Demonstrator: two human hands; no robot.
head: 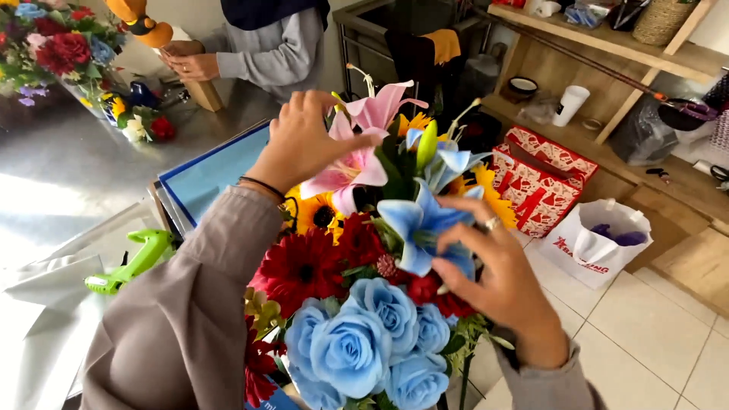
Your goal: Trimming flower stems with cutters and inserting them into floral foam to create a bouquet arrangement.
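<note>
A tall flower arrangement fills the middle of the head view: pale blue roses (364, 342) in front, red gerberas (304, 269), sunflowers (319, 212), a pink lily (357, 163) and a blue lily (421, 224). My left hand (304, 140) reaches over the top and pinches a petal of the pink lily. My right hand (493, 281), a ring on one finger, holds the blue lily's petals from the right side.
A green glue gun (133, 262) lies on the metal table (68, 171) at left, beside white paper sheets (45, 304). Another person in a grey sleeve (266, 53) works at the far side near a second bouquet (61, 45). A red patterned bag (543, 182) and white bag (600, 243) stand on the floor.
</note>
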